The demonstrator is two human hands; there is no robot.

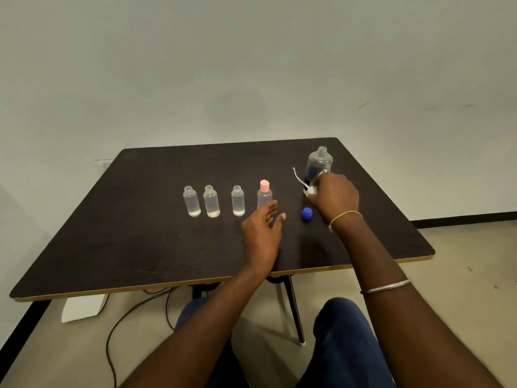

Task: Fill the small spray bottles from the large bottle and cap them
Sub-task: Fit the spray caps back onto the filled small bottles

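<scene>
Pale wall (251,65) fills the upper half of the frame. Beige floor (461,289) along the bottom and right.

Dark bench (140,233) across the middle, light edge band on the near side, one slanted leg (295,309) visible underneath. Black cables (117,326) and a white box (84,308) on the floor at lower left.

Both forearms come up from the bottom edge, over knees in blue trousers.

Large bottle (320,161): upright at upper right of the bench, clear, neck uncapped. Lower body hidden behind the right hand.

Right hand (334,200): just in front of the large bottle, grip narrow, fingertips pinching a white spray head (310,190). Its thin dip tube sticks out up and left. Gold bracelet (345,217) on the wrist, silver bangle (387,287) further down the forearm.

Left hand (261,233): centre frame, grip wide, fingers loose and spread, holding nothing. Fingertips overlap the base of the capped bottle; can't tell if touching.

Small bottles, upright in a row left of centre:
- first open bottle (192,201), leftmost, uncapped, some clear liquid at the bottom
- second open bottle (211,201), just beside it, same
- third open bottle (238,200), a gap further right, same
- capped bottle (264,196), rightmost, wearing a pink cap (265,186)

Blue cap (307,213): loose on the bench between the two hands, below the spray head.
</scene>
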